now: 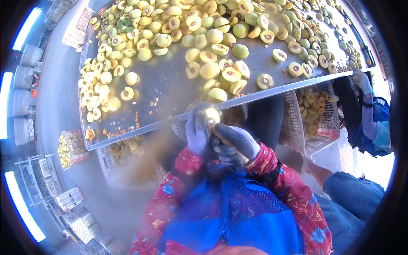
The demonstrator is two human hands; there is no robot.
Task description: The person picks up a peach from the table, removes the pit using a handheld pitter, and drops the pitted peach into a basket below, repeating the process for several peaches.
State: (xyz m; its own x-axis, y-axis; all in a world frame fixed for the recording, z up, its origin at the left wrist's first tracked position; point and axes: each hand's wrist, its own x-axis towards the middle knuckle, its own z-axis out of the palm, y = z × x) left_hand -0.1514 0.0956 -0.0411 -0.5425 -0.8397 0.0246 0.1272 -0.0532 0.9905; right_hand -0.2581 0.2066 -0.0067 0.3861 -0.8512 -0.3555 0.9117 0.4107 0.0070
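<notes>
My left hand (197,129), in a pale lavender and grey glove, is closed around a pale yellow stone-fruit half (212,115) just in front of the metal table's edge. Close against it is my right hand (236,144), in a dark-palmed glove, its fingers curled and its thumb reaching toward the fruit. Whatever the right fingers grip is hidden. Beyond the hands, a small group of whole and halved yellow-green fruits (210,71) lies on the metal table (163,91). Brown pits show in several cut faces.
A large heap of fruit (170,21) covers the table's far side. Below the edge stand crates of fruit halves, one at right (293,127) and one at left (108,170). A co-worker's gloved hand (362,80) is at the right edge. Loose pits (121,132) lie at left.
</notes>
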